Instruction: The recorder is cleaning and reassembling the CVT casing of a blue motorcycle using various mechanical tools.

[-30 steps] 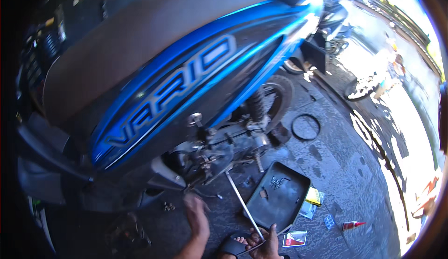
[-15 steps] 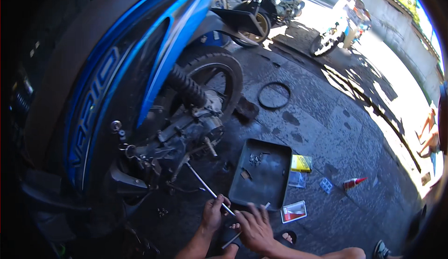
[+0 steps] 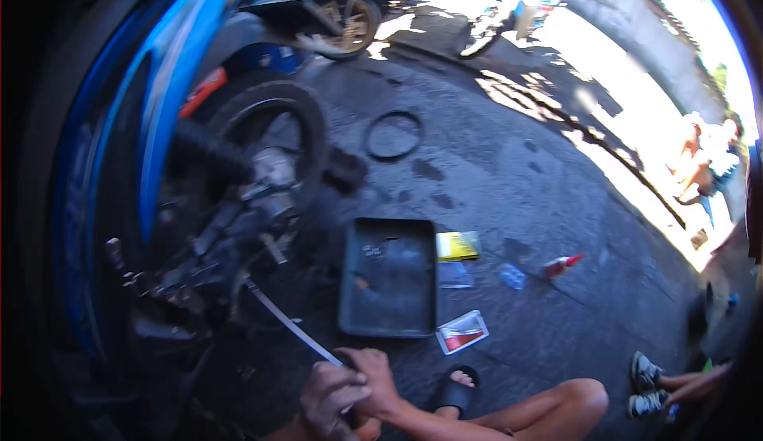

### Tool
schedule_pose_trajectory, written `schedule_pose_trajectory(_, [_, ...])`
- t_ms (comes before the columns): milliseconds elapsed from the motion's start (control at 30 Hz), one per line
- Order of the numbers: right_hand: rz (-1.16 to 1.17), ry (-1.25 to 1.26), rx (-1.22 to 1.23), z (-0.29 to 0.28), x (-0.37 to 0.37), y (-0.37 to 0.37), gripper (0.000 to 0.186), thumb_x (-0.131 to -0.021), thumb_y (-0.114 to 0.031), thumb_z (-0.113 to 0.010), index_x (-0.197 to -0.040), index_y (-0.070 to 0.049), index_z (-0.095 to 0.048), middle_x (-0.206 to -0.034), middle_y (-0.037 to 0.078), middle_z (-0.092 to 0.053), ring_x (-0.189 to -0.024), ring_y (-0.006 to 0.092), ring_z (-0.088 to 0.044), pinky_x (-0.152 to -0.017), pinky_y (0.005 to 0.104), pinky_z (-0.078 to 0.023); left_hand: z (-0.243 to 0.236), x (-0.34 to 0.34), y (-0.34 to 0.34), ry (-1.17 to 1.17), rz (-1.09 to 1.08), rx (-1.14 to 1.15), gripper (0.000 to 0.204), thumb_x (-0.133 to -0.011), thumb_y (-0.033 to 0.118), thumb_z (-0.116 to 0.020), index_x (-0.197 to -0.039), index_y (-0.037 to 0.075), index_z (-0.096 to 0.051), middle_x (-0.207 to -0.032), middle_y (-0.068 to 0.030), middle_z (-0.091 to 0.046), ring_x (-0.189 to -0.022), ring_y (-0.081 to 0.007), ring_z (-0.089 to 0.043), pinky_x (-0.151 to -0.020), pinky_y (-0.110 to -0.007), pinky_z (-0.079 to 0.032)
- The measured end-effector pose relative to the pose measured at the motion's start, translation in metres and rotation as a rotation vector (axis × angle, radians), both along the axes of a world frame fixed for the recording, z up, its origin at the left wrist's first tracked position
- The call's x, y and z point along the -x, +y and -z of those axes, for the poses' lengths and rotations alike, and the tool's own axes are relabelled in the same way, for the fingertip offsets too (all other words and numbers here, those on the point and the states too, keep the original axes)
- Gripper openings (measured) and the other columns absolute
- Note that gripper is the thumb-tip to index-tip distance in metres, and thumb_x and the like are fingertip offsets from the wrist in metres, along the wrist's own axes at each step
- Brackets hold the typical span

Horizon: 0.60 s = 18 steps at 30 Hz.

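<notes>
A long T-handle wrench (image 3: 291, 326) slants from the engine area (image 3: 238, 270) of a blue scooter (image 3: 176, 52) down toward me. Its far end meets the metal parts below the rear shock absorber. My left hand (image 3: 324, 392) is closed around the near end. Pressed up against it, my right hand (image 3: 373, 379) is closed on the same end, so the crossbar is mostly hidden by my fingers. Motion smears the scooter and both hands somewhat. The scooter's rear wheel (image 3: 314, 135) stands behind the engine.
Right of the wrench lies a black tray (image 3: 397, 326) with small parts. Beside it are a yellow packet (image 3: 456, 245), a red-and-white card (image 3: 462, 332) and a red-capped tube (image 3: 563, 265). A black ring (image 3: 395, 156) lies farther back. People sit at the right; motorcycles stand behind.
My view has swung right, so the scooter sits farther left. My left hand has slid from the shaft to the near end, and my right hand has gone from spread fingers to closed.
</notes>
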State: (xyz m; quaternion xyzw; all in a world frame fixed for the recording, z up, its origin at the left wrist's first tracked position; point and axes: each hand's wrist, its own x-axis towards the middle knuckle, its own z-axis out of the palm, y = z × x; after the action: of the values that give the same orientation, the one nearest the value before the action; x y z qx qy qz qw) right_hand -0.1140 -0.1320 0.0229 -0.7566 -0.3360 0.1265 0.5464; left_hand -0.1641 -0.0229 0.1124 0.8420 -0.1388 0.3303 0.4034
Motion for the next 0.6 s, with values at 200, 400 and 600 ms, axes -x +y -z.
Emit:
schedule_pose_trajectory(200, [0.188,0.169,-0.006,-0.003,0.018,0.005,0.040,-0.069,-0.022,-0.070,-0.105,-0.009,-0.060,-0.093,0.016,-0.062,-0.092,0.0370,-0.056,-0.081,0.0487,-0.043,-0.026,-0.015,-0.014,0.066,0.054,-0.038,0.056,-0.096,0.052,-0.046,-0.094,-0.001,-0.065,-0.088,-0.0174,-0.062,-0.077,-0.0339,-0.061,-0.068,-0.045,-0.049])
schedule_pose_trajectory(400, [0.278,0.175,-0.126,0.012,0.019,0.010,0.038,-0.062,-0.026,-0.071,-0.094,-0.009,-0.060,-0.085,0.014,-0.061,-0.086,0.0368,-0.055,-0.075,0.0469,-0.042,-0.014,-0.031,-0.016,0.071,0.084,-0.039,0.058,-0.093,0.054,-0.048,-0.094,-0.002,-0.064,-0.088,-0.0183,-0.062,-0.076,-0.0337,-0.061,-0.067,-0.044,-0.048])
schedule_pose_trajectory(600, [0.229,0.254,-0.142,-0.001,0.010,0.000,0.039,-0.063,-0.026,-0.071,-0.096,-0.008,-0.059,-0.085,0.015,-0.061,-0.086,0.0360,-0.056,-0.075,0.0461,-0.043,-0.022,-0.043,-0.015,0.093,0.120,-0.024,0.057,-0.091,0.054,-0.052,-0.094,-0.001,-0.064,-0.087,-0.0180,-0.062,-0.076,-0.0338,-0.061,-0.068,-0.045,-0.048])
